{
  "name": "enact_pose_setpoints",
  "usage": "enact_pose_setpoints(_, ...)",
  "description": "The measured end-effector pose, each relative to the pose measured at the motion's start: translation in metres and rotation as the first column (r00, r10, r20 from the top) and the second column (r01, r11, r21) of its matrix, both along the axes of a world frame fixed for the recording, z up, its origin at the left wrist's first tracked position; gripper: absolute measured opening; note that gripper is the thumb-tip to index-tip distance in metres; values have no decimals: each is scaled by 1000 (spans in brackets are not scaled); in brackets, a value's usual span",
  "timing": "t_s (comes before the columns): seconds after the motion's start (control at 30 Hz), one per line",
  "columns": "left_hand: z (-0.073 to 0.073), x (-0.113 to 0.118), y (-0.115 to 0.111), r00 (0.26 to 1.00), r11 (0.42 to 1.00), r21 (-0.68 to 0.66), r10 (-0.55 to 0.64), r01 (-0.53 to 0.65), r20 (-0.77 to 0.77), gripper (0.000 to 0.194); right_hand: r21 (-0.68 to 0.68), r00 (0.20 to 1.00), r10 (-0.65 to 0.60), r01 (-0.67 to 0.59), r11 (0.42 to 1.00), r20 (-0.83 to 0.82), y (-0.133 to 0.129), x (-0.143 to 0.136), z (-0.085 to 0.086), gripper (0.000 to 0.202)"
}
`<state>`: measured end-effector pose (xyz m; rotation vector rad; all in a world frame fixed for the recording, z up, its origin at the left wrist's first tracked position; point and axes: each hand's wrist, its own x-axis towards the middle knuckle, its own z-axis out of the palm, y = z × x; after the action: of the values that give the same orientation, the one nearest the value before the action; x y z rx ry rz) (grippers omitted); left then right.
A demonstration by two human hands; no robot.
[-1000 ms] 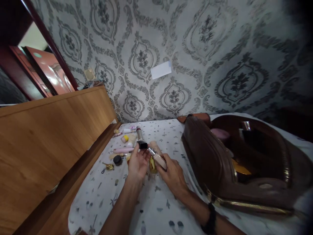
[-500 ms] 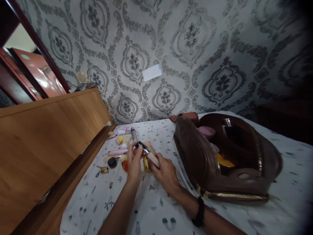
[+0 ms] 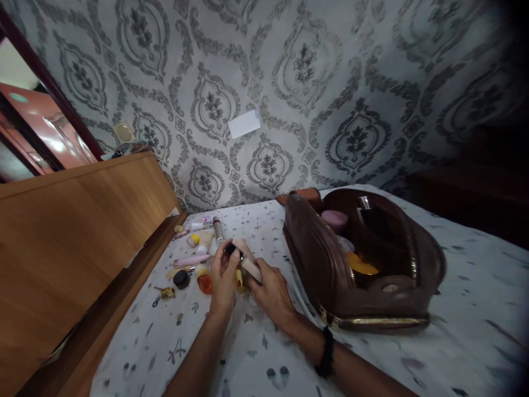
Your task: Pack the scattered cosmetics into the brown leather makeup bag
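Note:
Both of my hands are closed on a concealer tube [image 3: 251, 269] with a beige body, a silvery neck and a black cap. My left hand [image 3: 224, 278] pinches the cap end, while my right hand [image 3: 273, 289] grips the beige end. Whether the cap is seated or loosened I cannot tell. Beneath the hands a gold bottle [image 3: 240, 280] is partly covered. Just left of my left hand lies an amber jar [image 3: 204, 281], with a round black pot [image 3: 181, 279] beside it. A silver tube with a dark red tip [image 3: 218, 229] lies beyond the fingers.
An open brown leather bag [image 3: 306, 259] stands to the right, with a pink item [image 3: 334, 220] and a yellow item [image 3: 361, 264] inside. Farther left are a pink pen-like tube [image 3: 190, 260], a gold clip-like piece [image 3: 166, 293] and a wooden headboard [image 3: 91, 204]. A patterned wall rises behind.
The view has turned slightly right, so the bag, cosmetics and wall sit farther left in the picture. Both hands keep their hold on the concealer tube.

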<state>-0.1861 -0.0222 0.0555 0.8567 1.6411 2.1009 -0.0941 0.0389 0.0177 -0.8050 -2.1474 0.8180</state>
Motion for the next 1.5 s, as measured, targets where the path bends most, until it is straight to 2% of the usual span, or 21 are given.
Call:
enact_pose_setpoints(0.13, -3, 4, 0, 998, 999, -11, -45, 44, -37, 56, -10, 999, -18, 17, 1000, -29, 1, 0, -5, 20)
enact_pose_setpoints(0.33, -2, 6, 0, 996, 999, -13, -38, 37, -80, 54, 4, 998, -17, 17, 1000, -68, 1, -1, -13, 21)
enact_pose_setpoints(0.87, -3, 6, -1, 986, 999, 28, -42, 47, -159, 50, -167, 993, 58, -74, 983, -100, -1, 3, 2, 13)
enact_pose_setpoints(1.07, 2, 10, -2, 970, 1000, 3, -20, 21, -241, 44, -40, 1000, -23, 23, 999, 1, -5, 7, 4, 16)
enact_pose_setpoints(1.2, 2, 10, 0, 968, 1000, 7, -2, 3, -253, 43, -27, 998, -47, 48, 998, 46, -7, 9, 5, 18)
enact_pose_setpoints(1.37, -4, 8, 1, 978, 1000, -7, -10, 9, -209, 44, -39, 1000, -29, 30, 999, 6, -7, 9, 6, 24)
enact_pose_setpoints(1.5, -9, 8, -3, 990, 998, -16, -69, 67, -119, 49, -39, 998, -30, 28, 999, -58, -10, 9, 1, 41)
